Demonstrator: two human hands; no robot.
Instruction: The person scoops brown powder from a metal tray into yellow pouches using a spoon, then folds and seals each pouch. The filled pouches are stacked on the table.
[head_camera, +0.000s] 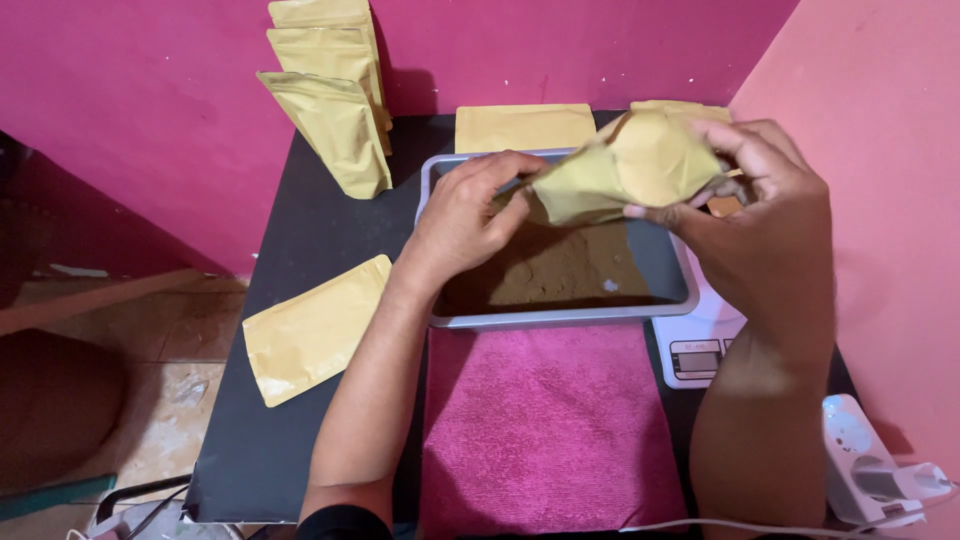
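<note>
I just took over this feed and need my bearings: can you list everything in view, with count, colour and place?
Held pouch: one, tan, puffed open, above the tray, in both hands.
Tray: one, grey, rectangular, table centre, holding brown powder.
Upright pouches: three, tan, standing at the far left corner by the wall.
Flat pouches: one on the table's left edge, one behind the tray, both tan; more may lie behind the held one.
Cloth: one, magenta, in front of the tray.
Scale: one, white, right of the tray, partly hidden.
White appliance: one, near right corner.
Table: one, black.
Left hand: grips the pouch's lower end.
Right hand: holds its upper end.
</note>
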